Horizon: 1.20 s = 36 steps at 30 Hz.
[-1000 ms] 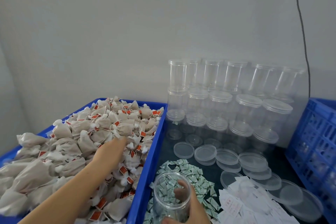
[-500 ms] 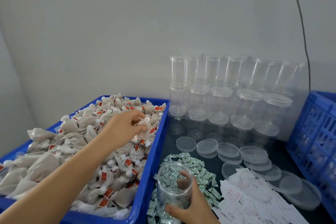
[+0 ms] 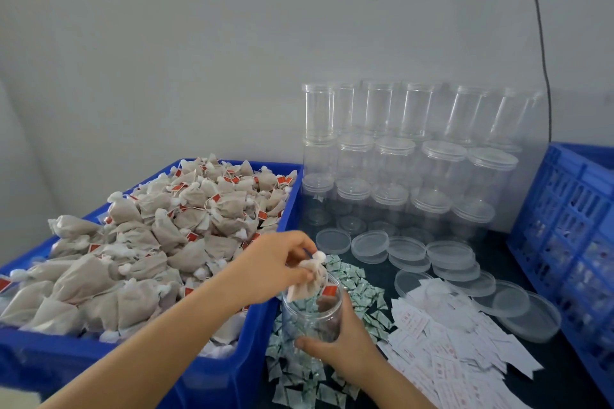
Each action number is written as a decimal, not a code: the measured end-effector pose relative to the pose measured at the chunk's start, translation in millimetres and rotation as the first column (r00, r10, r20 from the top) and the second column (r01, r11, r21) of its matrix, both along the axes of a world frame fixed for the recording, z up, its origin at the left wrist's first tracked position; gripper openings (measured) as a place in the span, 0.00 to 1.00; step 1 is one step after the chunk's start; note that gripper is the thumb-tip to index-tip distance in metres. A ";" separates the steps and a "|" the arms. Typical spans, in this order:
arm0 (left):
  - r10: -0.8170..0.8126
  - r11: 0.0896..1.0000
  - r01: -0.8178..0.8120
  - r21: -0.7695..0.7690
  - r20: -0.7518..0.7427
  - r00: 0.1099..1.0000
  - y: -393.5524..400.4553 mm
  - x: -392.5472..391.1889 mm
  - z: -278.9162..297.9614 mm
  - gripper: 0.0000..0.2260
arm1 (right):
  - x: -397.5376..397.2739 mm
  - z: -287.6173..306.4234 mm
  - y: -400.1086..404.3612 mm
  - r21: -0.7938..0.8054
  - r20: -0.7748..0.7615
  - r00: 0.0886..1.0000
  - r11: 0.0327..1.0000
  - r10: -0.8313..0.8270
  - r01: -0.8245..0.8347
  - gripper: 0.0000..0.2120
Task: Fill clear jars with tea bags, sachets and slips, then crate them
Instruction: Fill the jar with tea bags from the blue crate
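Head view: the filling step is in hand. A tea bag [image 3: 307, 279] is pinched by the fingers [image 3: 300, 271] of the left hand [image 3: 272, 266] and held over the mouth of a clear jar [image 3: 312, 312]. The jar is gripped by the right hand [image 3: 342, 339], fingers curled round its wall, above the sachets [image 3: 352, 279] on the surface. Next, the bag probably needs to be released into the jar; the dangling red tag could catch on the rim. Slips [image 3: 442, 335] lie just right.

The blue crate [image 3: 574, 226] runs off the right edge — its contents (pale shapes behind the lattice) too blurred to tell.
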<state>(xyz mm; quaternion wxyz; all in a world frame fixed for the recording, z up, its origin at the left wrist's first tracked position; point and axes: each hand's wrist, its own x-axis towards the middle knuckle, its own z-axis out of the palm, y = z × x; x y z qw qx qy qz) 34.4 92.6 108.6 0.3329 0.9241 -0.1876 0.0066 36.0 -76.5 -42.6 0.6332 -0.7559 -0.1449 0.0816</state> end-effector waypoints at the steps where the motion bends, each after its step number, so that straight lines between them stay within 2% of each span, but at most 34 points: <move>1: -0.002 0.999 0.002 0.040 0.001 1.000 -1.4 -1.3 -5.2 0.10 | 0.4 -0.6 0.1 0.005 0.005 1.000 1.000 0.000 0.000 0.39; 5: -0.019 0.981 0.006 0.195 0.062 0.998 -8.2 -4.9 -17.6 0.11 | 1.1 -1.1 0.5 0.027 0.029 1.000 1.000 -0.004 0.003 0.40; 10: -0.032 0.968 0.003 0.251 0.109 0.994 -17.5 -5.9 -23.8 0.09 | 0.5 -0.6 1.5 0.047 0.022 1.000 0.999 -0.001 0.000 0.38; 14: -0.043 0.927 -0.018 0.374 0.154 0.987 -25.9 -4.3 -26.2 0.05 | 0.1 1.0 2.4 0.037 0.029 1.000 0.999 0.002 -0.003 0.35; 18: -0.071 0.879 0.009 0.476 0.113 0.991 -33.5 0.8 -26.1 0.05 | -0.2 1.0 3.5 0.059 0.020 1.000 0.998 0.005 -0.006 0.37; 23: -0.135 0.848 0.147 0.509 -0.062 0.989 -39.3 9.6 -20.3 0.06 | -0.9 -0.6 5.1 0.050 0.019 1.000 0.999 -0.006 0.005 0.42; 27: -0.150 0.814 0.203 0.545 -0.140 0.979 -43.8 17.3 -20.4 0.07 | -1.2 -0.5 3.6 0.017 0.042 0.999 1.000 -0.017 0.016 0.40; 32: -0.173 0.796 0.218 0.564 -0.132 0.976 -47.4 21.5 -23.8 0.08 | -3.2 1.0 3.1 0.017 0.049 0.998 1.000 -0.026 0.026 0.43; 36: -0.158 0.877 0.163 0.452 -0.049 0.986 -36.3 24.5 -17.5 0.04 | -3.2 0.6 3.5 0.014 0.046 0.999 1.000 -0.015 0.014 0.42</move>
